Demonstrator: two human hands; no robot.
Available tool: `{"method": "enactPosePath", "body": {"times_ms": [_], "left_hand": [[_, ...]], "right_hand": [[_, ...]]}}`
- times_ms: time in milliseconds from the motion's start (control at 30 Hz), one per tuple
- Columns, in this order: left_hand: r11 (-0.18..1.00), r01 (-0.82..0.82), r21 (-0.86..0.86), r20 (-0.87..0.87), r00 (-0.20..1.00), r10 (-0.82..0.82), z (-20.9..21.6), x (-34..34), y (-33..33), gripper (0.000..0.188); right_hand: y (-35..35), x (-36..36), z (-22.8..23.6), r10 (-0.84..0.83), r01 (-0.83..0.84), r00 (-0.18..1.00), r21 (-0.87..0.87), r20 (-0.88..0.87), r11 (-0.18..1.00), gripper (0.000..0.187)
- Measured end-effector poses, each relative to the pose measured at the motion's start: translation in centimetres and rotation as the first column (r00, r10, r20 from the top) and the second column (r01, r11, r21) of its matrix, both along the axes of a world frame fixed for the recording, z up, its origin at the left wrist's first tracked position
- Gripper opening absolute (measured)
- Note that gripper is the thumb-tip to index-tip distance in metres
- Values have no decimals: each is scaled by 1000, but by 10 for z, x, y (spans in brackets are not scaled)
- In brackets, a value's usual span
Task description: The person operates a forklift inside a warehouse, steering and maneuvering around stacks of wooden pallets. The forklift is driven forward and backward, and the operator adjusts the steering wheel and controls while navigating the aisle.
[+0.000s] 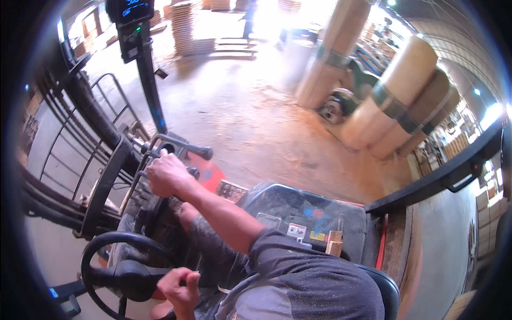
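I sit at the controls of a forklift. My right hand (pixel 166 174) reaches forward over the lever bank, its fingers curled down around a control lever that it mostly covers. A black lever knob (pixel 193 173) stands just right of that hand. My left hand (pixel 180 286) is closed beside the right side of the black steering wheel (pixel 101 242). Its fingers are curled in and the thumb lies on top; what is inside them, if anything, is hidden. Black hoses and the lift mast (pixel 80 114) rise in front at the left.
A display on a black post (pixel 152 90) stands ahead. Right of the seat is a dark engine cover (pixel 298 210) with labels and a small wood block (pixel 334 244). Beyond lie a dusty floor (pixel 250 117), stacked boards (pixel 182 29) and large cylindrical dust-collector bags (pixel 381 114).
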State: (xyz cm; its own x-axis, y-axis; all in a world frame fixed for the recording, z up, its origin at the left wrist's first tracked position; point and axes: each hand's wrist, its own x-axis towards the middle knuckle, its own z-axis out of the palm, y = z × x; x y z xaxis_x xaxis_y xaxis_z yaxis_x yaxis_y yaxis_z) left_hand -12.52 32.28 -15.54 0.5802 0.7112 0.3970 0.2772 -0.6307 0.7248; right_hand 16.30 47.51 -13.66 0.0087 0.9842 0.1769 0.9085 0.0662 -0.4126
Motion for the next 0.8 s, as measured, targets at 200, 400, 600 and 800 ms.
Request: {"method": "enactPosePath", "body": {"times_ms": [200, 400, 600, 800], "left_hand": [[999, -51, -9, 52, 997, 52, -51, 4, 3, 31], [920, -392, -6, 269, 885, 379, -47, -8, 5, 46], [898, -416, 140, 264, 890, 371, -54, 39, 70, 43], [972, -135, 193, 83, 989, 121, -35, 94, 132, 45]], "right_hand": [[40, 74, -30, -56, 69, 993, -117, 105, 991, 27], [77, 102, -4, -6, 16, 969, -37, 249, 999, 33], [155, 113, -15, 35, -52, 969, 64, 244, 997, 36], [197, 90, 4, 37, -52, 964, 50, 262, 997, 41]]}}
